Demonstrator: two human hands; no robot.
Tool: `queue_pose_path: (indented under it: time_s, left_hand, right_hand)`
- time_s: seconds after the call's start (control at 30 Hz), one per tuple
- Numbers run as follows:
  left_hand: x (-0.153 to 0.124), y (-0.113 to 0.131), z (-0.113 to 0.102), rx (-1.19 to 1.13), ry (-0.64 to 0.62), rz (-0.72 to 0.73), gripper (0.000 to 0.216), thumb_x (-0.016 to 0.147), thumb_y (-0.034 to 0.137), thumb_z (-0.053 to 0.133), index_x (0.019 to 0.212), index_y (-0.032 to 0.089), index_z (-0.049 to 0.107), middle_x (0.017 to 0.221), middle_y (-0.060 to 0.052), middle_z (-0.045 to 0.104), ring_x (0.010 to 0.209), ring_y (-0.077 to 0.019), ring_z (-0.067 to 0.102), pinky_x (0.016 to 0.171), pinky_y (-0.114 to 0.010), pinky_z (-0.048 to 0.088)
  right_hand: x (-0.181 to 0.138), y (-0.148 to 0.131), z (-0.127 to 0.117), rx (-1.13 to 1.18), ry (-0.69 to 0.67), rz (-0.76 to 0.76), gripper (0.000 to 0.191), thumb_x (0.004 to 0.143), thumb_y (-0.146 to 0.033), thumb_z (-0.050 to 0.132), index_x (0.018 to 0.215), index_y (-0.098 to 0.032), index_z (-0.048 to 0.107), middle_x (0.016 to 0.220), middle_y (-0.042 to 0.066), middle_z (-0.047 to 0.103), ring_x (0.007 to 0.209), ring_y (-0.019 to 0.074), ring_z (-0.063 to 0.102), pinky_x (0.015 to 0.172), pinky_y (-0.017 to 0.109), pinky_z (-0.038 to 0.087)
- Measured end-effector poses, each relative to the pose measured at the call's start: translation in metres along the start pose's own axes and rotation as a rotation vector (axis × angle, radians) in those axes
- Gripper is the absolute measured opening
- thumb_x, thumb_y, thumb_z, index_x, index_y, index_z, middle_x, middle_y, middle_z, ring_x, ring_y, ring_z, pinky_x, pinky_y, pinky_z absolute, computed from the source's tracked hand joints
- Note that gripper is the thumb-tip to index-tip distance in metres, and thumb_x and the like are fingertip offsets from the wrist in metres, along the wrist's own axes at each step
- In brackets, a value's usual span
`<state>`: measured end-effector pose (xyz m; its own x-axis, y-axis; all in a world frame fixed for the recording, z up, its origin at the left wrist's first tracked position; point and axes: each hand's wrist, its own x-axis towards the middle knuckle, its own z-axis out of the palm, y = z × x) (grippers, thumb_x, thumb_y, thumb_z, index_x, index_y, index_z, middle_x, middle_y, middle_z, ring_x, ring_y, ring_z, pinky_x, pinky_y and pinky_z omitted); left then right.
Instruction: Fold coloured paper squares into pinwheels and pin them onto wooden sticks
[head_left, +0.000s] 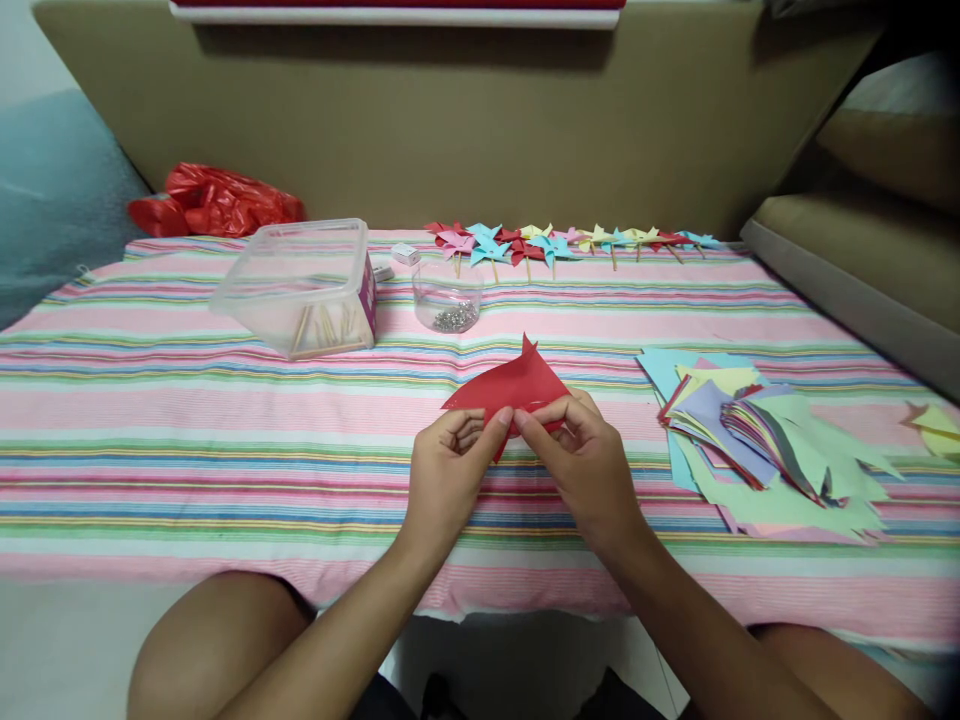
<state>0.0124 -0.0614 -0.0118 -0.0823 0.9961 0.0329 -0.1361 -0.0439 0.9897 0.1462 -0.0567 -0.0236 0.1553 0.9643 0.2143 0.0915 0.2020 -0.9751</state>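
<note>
A piece of red paper (510, 382), with cut points and partly bent over, is held up above the striped cloth in front of me. My left hand (459, 465) pinches its near edge between thumb and fingers. From the other side my right hand (581, 450) pinches the same edge, the two thumb tips almost meeting. The fingers hide part of the paper's lower side. Just beyond it stands a clear round tub (448, 290) with small silvery metal pieces at its bottom.
A clear plastic box (300, 265) lies on its side with wooden sticks inside. Behind it is a red plastic bag (225, 205). Several paper pinwheels (529, 250) line the back. At right lies a pile of coloured cut paper (765, 440). The striped cloth (187, 460) covers the surface.
</note>
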Motion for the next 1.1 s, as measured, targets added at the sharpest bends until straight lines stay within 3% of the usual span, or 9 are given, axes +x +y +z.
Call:
queue_pose_path:
  time_s: [0.73, 0.8, 0.93, 1.0, 1.1]
  left_hand:
    - [0.0, -0.002, 0.0, 0.058, 0.007, 0.051, 0.03, 0.085, 0.039, 0.075, 0.07, 0.016, 0.06, 0.065, 0.002, 0.054, 0.063, -0.0114, 0.049, 0.059, -0.024, 0.039]
    - [0.001, -0.001, -0.002, 0.098, 0.008, 0.075, 0.03, 0.086, 0.039, 0.073, 0.071, 0.017, 0.06, 0.065, 0.002, 0.053, 0.062, -0.0112, 0.048, 0.059, -0.024, 0.038]
    - [0.005, 0.002, -0.009, 0.16, -0.053, 0.087, 0.031, 0.09, 0.04, 0.069, 0.072, 0.017, 0.06, 0.066, 0.002, 0.054, 0.063, -0.0117, 0.047, 0.06, -0.026, 0.036]
    - [0.008, 0.004, -0.013, 0.189, -0.132, 0.081, 0.03, 0.09, 0.041, 0.069, 0.074, 0.017, 0.061, 0.068, 0.001, 0.054, 0.064, -0.0122, 0.047, 0.06, -0.026, 0.036]
    - [0.01, 0.005, -0.019, 0.28, -0.24, 0.094, 0.032, 0.09, 0.043, 0.068, 0.073, 0.018, 0.059, 0.066, 0.003, 0.049, 0.063, -0.0116, 0.043, 0.06, -0.026, 0.034]
  right_hand:
    - [-0.004, -0.001, 0.003, -0.052, 0.017, -0.037, 0.02, 0.084, -0.037, 0.074, 0.073, -0.022, 0.067, 0.098, 0.003, 0.057, 0.092, 0.0187, 0.061, 0.081, 0.034, 0.049]
    - [-0.003, -0.001, 0.004, -0.004, 0.04, -0.032, 0.018, 0.082, -0.037, 0.077, 0.083, -0.023, 0.066, 0.1, 0.003, 0.058, 0.092, 0.0189, 0.062, 0.08, 0.034, 0.051]
    - [0.005, -0.005, -0.006, 0.155, 0.13, 0.064, 0.047, 0.079, -0.045, 0.079, 0.116, -0.028, 0.057, 0.122, 0.006, 0.061, 0.099, 0.0201, 0.065, 0.081, 0.034, 0.055]
    - [0.01, -0.01, -0.015, 0.155, 0.007, 0.127, 0.043, 0.083, -0.051, 0.074, 0.117, -0.026, 0.063, 0.127, 0.007, 0.063, 0.11, 0.0231, 0.064, 0.089, 0.036, 0.055]
    - [0.015, -0.02, -0.029, 0.115, -0.268, 0.203, 0.032, 0.085, -0.051, 0.072, 0.102, -0.024, 0.074, 0.122, 0.007, 0.069, 0.113, 0.0265, 0.064, 0.094, 0.038, 0.054]
